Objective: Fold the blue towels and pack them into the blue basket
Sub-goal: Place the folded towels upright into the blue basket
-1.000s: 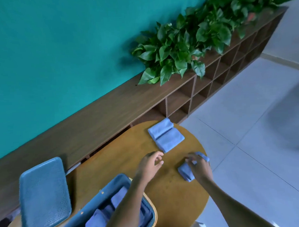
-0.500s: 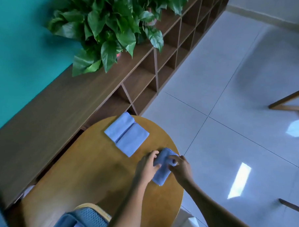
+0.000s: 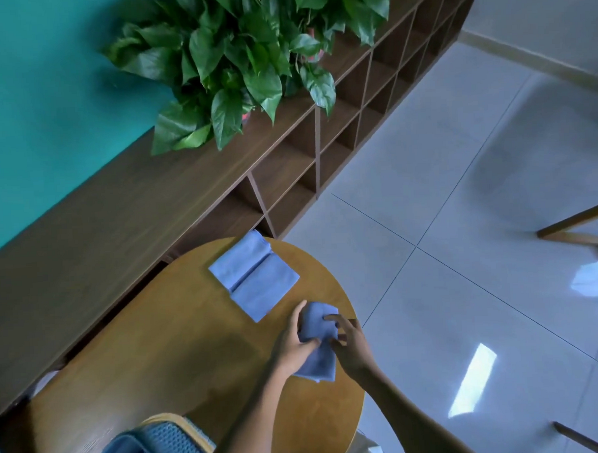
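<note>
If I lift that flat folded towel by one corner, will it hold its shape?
Probably not. The folded towel looks like thin soft cloth, so its layers would likely fall open. It seems light, and unlikely to slide on the table.

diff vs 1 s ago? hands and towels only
The left hand came across and took hold of the small blue towel, which only the right hand touched before; both now work it near the table's right edge. The two folded towels farther back stayed put.
</note>
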